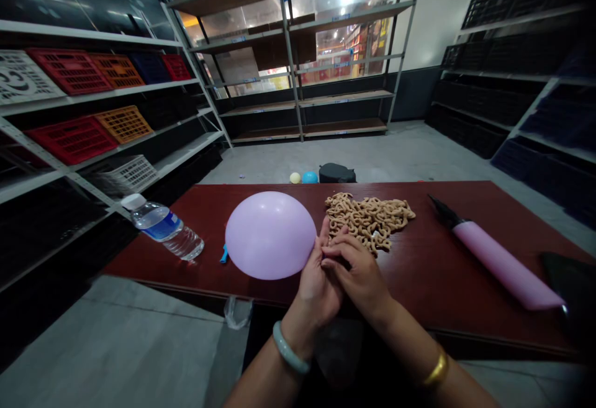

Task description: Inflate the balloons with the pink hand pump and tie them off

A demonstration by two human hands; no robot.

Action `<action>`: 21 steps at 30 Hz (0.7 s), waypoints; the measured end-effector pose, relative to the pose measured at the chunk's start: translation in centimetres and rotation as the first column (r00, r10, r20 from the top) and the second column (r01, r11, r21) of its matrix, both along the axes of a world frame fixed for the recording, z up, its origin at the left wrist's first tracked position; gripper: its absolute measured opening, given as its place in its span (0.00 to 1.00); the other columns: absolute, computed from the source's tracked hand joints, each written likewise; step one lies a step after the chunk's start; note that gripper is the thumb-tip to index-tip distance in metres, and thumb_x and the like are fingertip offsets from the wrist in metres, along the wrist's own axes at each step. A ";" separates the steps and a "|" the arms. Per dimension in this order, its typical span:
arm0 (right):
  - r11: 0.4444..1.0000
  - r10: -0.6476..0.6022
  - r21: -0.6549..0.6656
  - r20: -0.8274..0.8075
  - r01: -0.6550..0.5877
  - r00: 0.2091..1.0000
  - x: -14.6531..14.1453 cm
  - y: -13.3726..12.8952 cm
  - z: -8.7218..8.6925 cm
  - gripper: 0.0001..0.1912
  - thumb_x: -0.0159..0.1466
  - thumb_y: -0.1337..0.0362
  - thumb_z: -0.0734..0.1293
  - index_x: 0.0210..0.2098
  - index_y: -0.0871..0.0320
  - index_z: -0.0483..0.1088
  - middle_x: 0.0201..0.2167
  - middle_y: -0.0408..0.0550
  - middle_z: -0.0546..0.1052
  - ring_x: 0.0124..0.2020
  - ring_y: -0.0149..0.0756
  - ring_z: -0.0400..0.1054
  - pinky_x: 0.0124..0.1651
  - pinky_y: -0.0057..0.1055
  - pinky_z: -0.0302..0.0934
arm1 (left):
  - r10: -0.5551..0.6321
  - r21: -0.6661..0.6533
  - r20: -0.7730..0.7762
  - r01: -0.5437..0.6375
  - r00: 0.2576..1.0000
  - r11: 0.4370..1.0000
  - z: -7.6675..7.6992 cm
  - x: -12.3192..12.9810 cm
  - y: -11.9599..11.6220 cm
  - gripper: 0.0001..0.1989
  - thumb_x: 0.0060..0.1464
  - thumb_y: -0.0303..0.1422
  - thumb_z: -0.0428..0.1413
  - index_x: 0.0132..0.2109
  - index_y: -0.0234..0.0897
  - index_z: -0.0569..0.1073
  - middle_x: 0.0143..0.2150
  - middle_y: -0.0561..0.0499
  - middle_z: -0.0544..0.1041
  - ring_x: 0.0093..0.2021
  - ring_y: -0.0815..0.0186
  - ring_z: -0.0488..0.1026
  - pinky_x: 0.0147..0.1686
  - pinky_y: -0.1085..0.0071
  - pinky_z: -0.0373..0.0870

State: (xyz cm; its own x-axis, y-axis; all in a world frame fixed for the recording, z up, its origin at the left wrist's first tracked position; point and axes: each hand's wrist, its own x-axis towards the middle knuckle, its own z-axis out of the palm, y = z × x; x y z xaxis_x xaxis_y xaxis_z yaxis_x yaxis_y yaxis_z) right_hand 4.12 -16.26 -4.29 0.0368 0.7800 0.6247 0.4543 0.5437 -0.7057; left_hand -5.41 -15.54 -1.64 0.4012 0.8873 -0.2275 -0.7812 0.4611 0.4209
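A blown-up light purple balloon (pixel 270 235) rests against my left hand (pixel 321 281), its neck end hidden among my fingers. This hand, with a pale green bangle at the wrist, is closed around that end, one finger pointing up. My right hand (pixel 361 271) meets it from the right, fingertips pinched together against the left fingers; what they pinch is hidden. Behind both hands lies a heap of tan, curled pieces (pixel 372 218) that look like uninflated balloons. A pink hand pump (pixel 505 262) with a black nozzle lies at the right.
A water bottle (pixel 162 228) leans at a slant in view on the left of the dark red table (pixel 437 277). A small blue balloon piece (pixel 224 254) lies beside the purple balloon. Beyond are a black bag (pixel 337 173), a round blue balloon (pixel 310 177) and crate-filled shelves (pixel 102 99).
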 end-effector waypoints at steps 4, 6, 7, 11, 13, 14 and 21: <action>0.997 -0.065 0.043 0.098 0.061 0.993 -1.2 -0.5 -0.1 0.05 0.66 0.66 0.65 0.40 0.55 0.73 0.39 0.50 0.77 0.45 0.39 0.71 0.52 0.40 0.67 | 0.037 0.014 -0.014 -0.036 0.999 0.999 -0.2 -0.8 -0.5 0.27 0.67 0.38 0.47 0.71 0.50 0.56 0.64 0.47 0.70 0.64 0.66 0.67 0.65 0.69 0.58; 0.995 -0.087 0.053 0.155 0.080 0.984 -1.4 -0.6 -0.4 0.06 0.67 0.66 0.63 0.40 0.54 0.72 0.40 0.51 0.77 0.45 0.40 0.71 0.51 0.41 0.67 | 0.029 0.013 -0.023 -0.028 0.999 1.000 -0.5 -0.9 -0.5 0.26 0.66 0.38 0.48 0.70 0.49 0.60 0.64 0.47 0.71 0.64 0.65 0.67 0.66 0.68 0.58; 0.995 -0.096 0.050 0.178 0.089 0.979 -1.4 -0.6 -0.7 0.06 0.68 0.65 0.62 0.39 0.54 0.72 0.41 0.51 0.77 0.45 0.41 0.71 0.50 0.41 0.67 | 0.025 0.004 -0.034 -0.025 0.999 1.000 -0.8 -0.9 -0.5 0.25 0.66 0.37 0.49 0.68 0.47 0.63 0.63 0.47 0.72 0.64 0.65 0.67 0.66 0.68 0.58; 0.992 -0.120 -0.022 0.123 0.124 0.985 -0.8 -0.1 -1.6 0.10 0.70 0.61 0.58 0.39 0.52 0.70 0.42 0.53 0.76 0.46 0.42 0.71 0.49 0.42 0.67 | 0.045 -0.025 -0.114 -0.049 0.992 0.998 -1.2 -0.5 -0.5 0.18 0.61 0.33 0.55 0.57 0.39 0.77 0.62 0.46 0.73 0.65 0.63 0.66 0.65 0.71 0.58; 0.988 -0.133 -0.067 0.044 0.136 0.990 -0.6 0.1 -1.7 0.10 0.70 0.60 0.57 0.38 0.52 0.69 0.41 0.53 0.76 0.45 0.42 0.70 0.49 0.43 0.66 | 0.071 -0.020 -0.137 -0.075 0.988 0.997 -1.2 -0.1 -0.7 0.15 0.58 0.33 0.59 0.52 0.36 0.79 0.61 0.45 0.74 0.64 0.61 0.66 0.65 0.70 0.59; 0.986 -0.140 -0.089 0.006 0.140 0.990 -0.6 0.2 -1.6 0.11 0.70 0.59 0.57 0.37 0.52 0.69 0.40 0.52 0.75 0.44 0.42 0.70 0.49 0.43 0.65 | 0.088 -0.015 -0.143 -0.092 0.986 0.996 -1.2 0.2 -0.8 0.15 0.57 0.33 0.60 0.50 0.35 0.80 0.60 0.44 0.74 0.64 0.60 0.66 0.65 0.69 0.60; 0.939 -0.170 -0.337 -0.295 0.064 0.940 -1.6 0.3 -0.1 0.13 0.68 0.52 0.59 0.36 0.53 0.69 0.40 0.50 0.78 0.41 0.42 0.70 0.45 0.39 0.64 | 0.200 0.002 -0.174 -0.203 0.964 0.979 -2.6 0.4 -1.2 0.17 0.53 0.30 0.61 0.51 0.46 0.79 0.54 0.49 0.78 0.66 0.55 0.65 0.64 0.58 0.65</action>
